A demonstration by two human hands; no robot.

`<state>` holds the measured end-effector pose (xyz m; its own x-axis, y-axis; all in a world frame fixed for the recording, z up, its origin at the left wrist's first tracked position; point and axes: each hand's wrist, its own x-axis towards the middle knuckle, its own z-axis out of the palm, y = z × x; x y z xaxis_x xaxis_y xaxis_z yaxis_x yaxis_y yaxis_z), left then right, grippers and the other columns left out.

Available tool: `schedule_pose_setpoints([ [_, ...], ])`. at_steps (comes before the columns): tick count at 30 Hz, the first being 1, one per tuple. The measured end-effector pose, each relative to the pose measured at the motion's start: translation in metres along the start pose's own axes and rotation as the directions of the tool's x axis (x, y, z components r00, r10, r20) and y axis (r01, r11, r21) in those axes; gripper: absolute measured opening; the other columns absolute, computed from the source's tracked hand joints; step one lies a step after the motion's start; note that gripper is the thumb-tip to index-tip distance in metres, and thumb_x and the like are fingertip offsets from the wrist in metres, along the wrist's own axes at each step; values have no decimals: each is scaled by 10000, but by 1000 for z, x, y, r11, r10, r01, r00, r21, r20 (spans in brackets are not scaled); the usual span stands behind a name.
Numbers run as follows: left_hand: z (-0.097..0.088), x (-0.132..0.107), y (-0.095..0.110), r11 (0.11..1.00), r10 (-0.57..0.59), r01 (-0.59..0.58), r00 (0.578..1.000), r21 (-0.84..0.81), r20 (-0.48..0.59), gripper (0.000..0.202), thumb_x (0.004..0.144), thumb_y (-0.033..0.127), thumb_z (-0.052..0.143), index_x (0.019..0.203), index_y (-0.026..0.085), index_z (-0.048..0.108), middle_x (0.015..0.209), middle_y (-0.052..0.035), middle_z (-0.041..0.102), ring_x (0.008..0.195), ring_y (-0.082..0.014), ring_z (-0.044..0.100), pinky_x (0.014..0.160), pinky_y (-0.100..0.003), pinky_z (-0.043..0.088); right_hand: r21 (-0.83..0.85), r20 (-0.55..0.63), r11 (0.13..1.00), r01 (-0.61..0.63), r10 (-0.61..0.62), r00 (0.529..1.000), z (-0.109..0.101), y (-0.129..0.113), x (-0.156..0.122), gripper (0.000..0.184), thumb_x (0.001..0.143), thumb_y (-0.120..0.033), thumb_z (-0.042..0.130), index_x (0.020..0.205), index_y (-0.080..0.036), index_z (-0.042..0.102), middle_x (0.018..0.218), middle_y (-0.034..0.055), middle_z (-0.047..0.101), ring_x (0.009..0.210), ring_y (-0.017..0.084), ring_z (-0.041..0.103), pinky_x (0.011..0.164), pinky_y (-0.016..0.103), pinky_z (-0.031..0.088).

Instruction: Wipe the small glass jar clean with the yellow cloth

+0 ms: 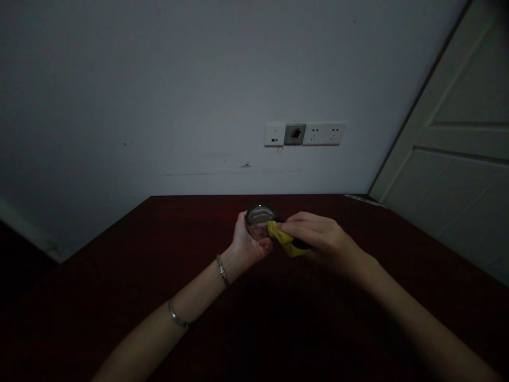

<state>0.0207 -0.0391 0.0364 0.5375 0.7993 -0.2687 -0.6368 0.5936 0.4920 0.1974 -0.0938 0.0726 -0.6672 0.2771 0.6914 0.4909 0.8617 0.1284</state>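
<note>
Wrapped around a small round glass-like container (pixel 261 216), my left hand (pixel 247 245) holds it up above the dark red table. The container looks clear with a shiny, thick rim; its lower part is partly hidden by my fingers. My right hand (pixel 324 236) pinches a yellow cloth (pixel 287 243), which touches or nearly touches the container's right side. Something dark shows beside the cloth under my right fingers, too dim to make out.
The dark red table (pixel 191 228) meets a pale wall (pixel 178 106) at its far edge. Wall sockets (pixel 323 134) and a switch panel (pixel 295 134) sit above it. A thin patterned strip (pixel 365 200) lies at the back right, near a white panelled door (pixel 457 138).
</note>
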Motion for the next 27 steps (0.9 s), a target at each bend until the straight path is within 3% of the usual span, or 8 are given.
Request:
schedule_pose_setpoints([
  [6,5,2,-8,990,140,-142,987,-18,-81,377,822,417,432,604,138,561,522,-29,560,437,-122,510,459,-223,409,-119,50,988,103,-98,994,11,-17,15,281,945,-147,376,959,-88,650,886,121,704,806,187,613,693,330,530],
  [12,12,-4,-13,984,178,-177,984,15,-29,391,787,448,482,547,145,537,489,-5,530,419,-104,469,455,-212,378,-166,20,968,189,-188,982,20,-24,18,289,950,-144,379,1031,-70,647,946,103,712,863,195,607,687,317,496],
  [17,12,-5,-10,968,248,-248,969,34,13,395,818,431,447,592,135,575,537,-24,580,456,-111,515,484,-212,416,-126,92,968,218,-207,974,11,-17,14,260,929,-133,428,1090,-94,628,1006,98,707,962,188,600,742,333,485],
  [21,4,-5,-6,979,117,-123,992,161,46,509,840,526,359,719,118,638,554,-64,609,409,-130,505,408,-233,411,-123,106,982,143,-131,986,-4,-2,5,239,897,-139,488,1092,-157,626,1004,74,717,940,198,616,714,341,485],
  [24,-1,-6,-5,956,16,-45,995,290,103,642,829,613,281,801,96,660,534,-86,608,321,-116,421,333,-244,383,-151,14,988,39,-37,999,-15,7,-1,274,853,-116,523,1102,-175,620,989,90,720,949,239,623,744,396,491],
  [27,-4,-6,-5,936,-18,-35,989,349,148,698,836,623,242,813,68,665,575,-134,637,335,-127,454,323,-251,406,-165,-115,983,-83,65,991,-19,9,-3,336,838,-87,508,1150,-165,601,1016,127,705,953,257,636,763,423,518],
])
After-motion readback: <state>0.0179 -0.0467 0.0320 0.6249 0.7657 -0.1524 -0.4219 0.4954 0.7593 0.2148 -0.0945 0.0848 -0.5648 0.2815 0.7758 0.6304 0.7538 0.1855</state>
